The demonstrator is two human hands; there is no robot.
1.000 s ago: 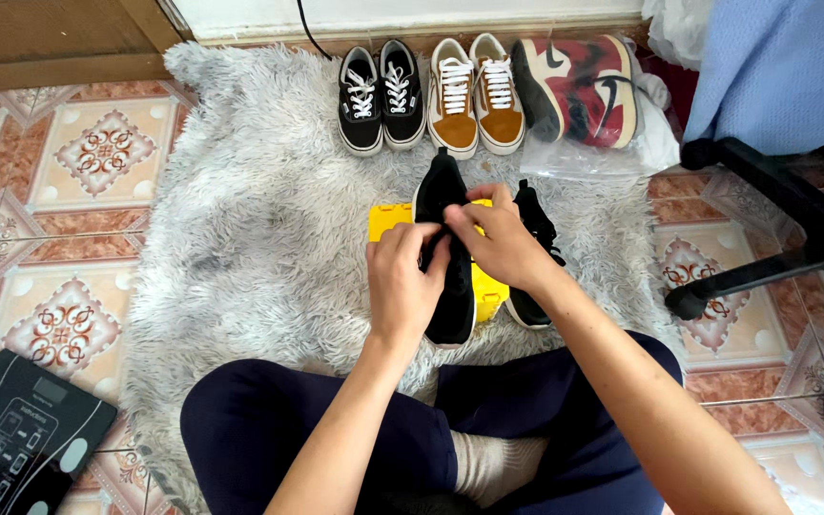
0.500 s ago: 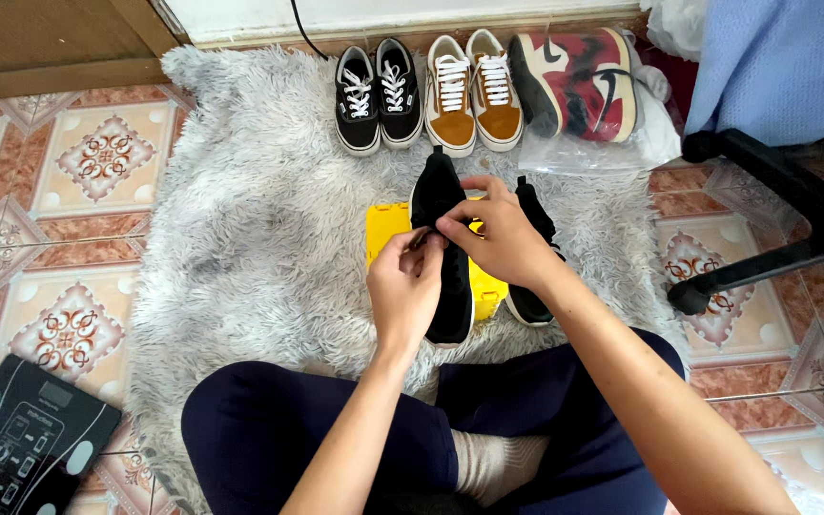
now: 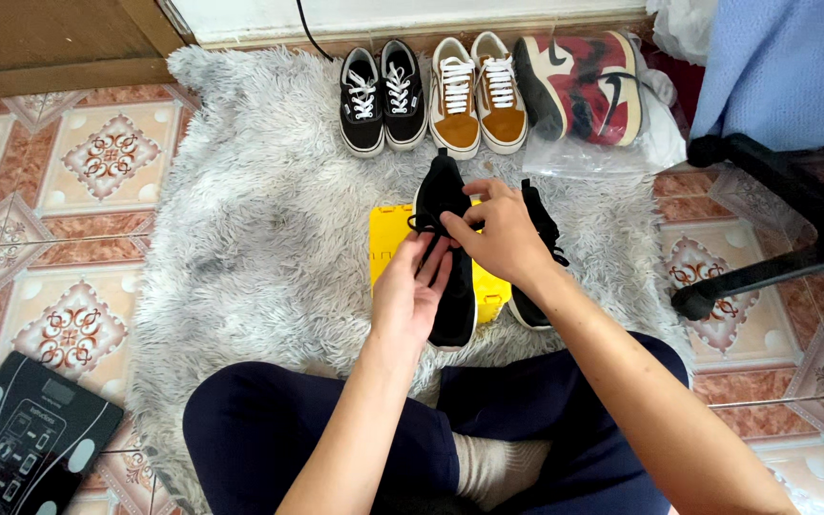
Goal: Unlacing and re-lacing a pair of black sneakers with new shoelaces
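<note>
Pinched in our right hand was the black lace of the black shoe, while our left hand cupped the shoe from below with its fingers spread. It sat on a yellow sheet on the grey rug, its mate just beside.

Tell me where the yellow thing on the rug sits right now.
In the head view the yellow flat piece lies mid-rug, under the black shoe that both hands are on, just below the row of shoe pairs by the wall.
</note>
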